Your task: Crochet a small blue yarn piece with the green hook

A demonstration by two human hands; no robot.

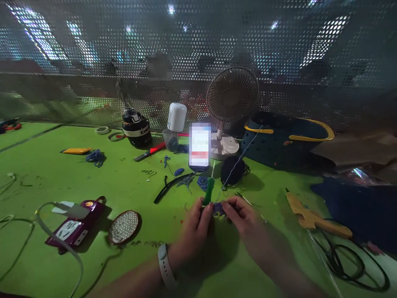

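Between my two hands is a small purple-blue crocheted yarn piece (218,208), partly covered by the fingers. My left hand (198,219), with a pale band on its wrist, pinches the left end of it. A green-handled tool (209,191) rises at the left fingertips, its thin pale shaft pointing away from me; whether the fingers grip it is unclear. My right hand (243,215) pinches the right end of the piece. A strand of blue yarn (237,162) runs from near the piece up to the basket. Just beyond lie a dark yarn ball (232,170) and a small blue crocheted piece (202,183).
A lit phone (199,145) stands ahead, before a fan (232,94). At right are a dark basket (269,145) and a yellow glue gun (313,215) with its cord. A purple power strip (76,227), a studded oval object (124,227) and a black jug (136,130) are left.
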